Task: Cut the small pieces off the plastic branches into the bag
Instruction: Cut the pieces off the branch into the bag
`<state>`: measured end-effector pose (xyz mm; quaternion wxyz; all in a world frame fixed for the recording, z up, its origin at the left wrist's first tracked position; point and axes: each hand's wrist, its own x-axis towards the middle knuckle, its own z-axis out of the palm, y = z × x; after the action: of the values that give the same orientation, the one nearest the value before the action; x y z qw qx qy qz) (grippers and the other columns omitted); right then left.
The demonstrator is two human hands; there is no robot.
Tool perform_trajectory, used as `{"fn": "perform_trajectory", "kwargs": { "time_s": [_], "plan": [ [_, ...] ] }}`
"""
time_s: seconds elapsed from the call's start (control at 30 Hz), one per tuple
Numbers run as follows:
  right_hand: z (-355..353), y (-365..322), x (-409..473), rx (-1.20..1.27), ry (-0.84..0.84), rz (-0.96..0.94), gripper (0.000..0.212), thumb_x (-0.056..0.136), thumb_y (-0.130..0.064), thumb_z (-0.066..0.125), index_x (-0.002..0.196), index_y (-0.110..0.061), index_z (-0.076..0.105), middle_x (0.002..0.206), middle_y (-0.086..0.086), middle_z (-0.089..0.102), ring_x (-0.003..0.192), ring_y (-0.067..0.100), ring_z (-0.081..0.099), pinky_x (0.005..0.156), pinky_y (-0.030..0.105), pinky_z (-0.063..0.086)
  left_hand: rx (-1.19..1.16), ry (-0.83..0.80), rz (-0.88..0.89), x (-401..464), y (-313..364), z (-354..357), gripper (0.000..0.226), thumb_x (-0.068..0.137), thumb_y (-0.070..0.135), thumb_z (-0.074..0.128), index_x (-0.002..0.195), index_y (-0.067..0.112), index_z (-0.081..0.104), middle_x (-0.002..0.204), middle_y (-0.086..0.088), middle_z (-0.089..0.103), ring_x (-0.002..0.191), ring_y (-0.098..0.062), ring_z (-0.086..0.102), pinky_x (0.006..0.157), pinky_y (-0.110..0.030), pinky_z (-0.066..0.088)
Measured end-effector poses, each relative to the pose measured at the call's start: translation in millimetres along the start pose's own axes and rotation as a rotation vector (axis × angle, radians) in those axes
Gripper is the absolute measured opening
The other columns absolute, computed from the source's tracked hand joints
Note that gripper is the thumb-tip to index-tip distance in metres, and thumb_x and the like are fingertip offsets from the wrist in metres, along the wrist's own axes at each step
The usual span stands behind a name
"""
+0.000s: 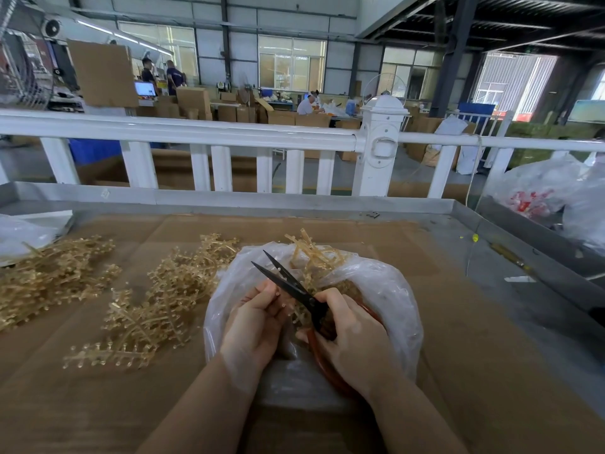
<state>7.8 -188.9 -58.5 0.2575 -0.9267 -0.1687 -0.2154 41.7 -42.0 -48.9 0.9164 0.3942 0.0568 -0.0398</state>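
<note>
A clear plastic bag [389, 290] lies open on the cardboard-covered table, with tan cut pieces [347, 286] inside. Over it my right hand [353, 339] grips black scissors [288, 280] by their red handles, blades open and pointing up-left. My left hand [255, 322] pinches a thin tan plastic branch [296, 314] beside the blades. Stripped tan stems [311, 253] stick out at the bag's far rim. Uncut tan branches [157, 306] lie in a heap left of the bag.
Another heap of tan branches [49, 276] sits at the far left by a clear bag [19, 234]. A metal table rim [262, 199] and a white railing [196, 136] run behind. Filled plastic bags [550, 191] stand at the right. People work far back.
</note>
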Motion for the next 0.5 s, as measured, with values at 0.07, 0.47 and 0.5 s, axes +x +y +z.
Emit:
{"fn": "perform_trajectory", "kwargs": {
  "time_s": [0.07, 0.47, 0.5],
  "plan": [
    [0.1, -0.3, -0.7, -0.014, 0.008, 0.0, 0.053, 0.082, -0.062, 0.054, 0.121, -0.026, 0.055, 0.113, -0.011, 0.061, 0.104, 0.004, 0.056, 0.085, 0.007, 0.036, -0.021, 0.018, 0.014, 0.4, -1.1, -0.6, 0.019, 0.099, 0.003, 0.038, 0.1, 0.002, 0.057, 0.09, -0.015, 0.059, 0.082, -0.023, 0.056, 0.083, -0.034, 0.044],
    [0.9, 0.1, 0.0, 0.015, 0.031, -0.003, 0.052, 0.082, -0.061, 0.054, 0.12, -0.025, 0.055, 0.112, -0.011, 0.06, 0.104, 0.005, 0.054, 0.087, 0.016, 0.045, -0.025, -0.005, -0.001, 5.1, -3.2, -5.4, 0.019, 0.098, 0.004, 0.041, 0.093, 0.002, 0.06, 0.087, -0.014, 0.061, 0.081, -0.022, 0.058, 0.085, -0.033, 0.045],
    [0.9, 0.2, 0.0, 0.016, 0.034, -0.005, 0.049, 0.084, -0.057, 0.057, 0.12, -0.024, 0.056, 0.112, -0.011, 0.06, 0.103, 0.005, 0.055, 0.087, 0.016, 0.045, -0.02, -0.007, -0.006, 4.7, -2.7, -5.0, 0.018, 0.097, 0.004, 0.042, 0.094, 0.002, 0.059, 0.088, -0.014, 0.058, 0.08, -0.022, 0.056, 0.083, -0.033, 0.044]
  ]
}}
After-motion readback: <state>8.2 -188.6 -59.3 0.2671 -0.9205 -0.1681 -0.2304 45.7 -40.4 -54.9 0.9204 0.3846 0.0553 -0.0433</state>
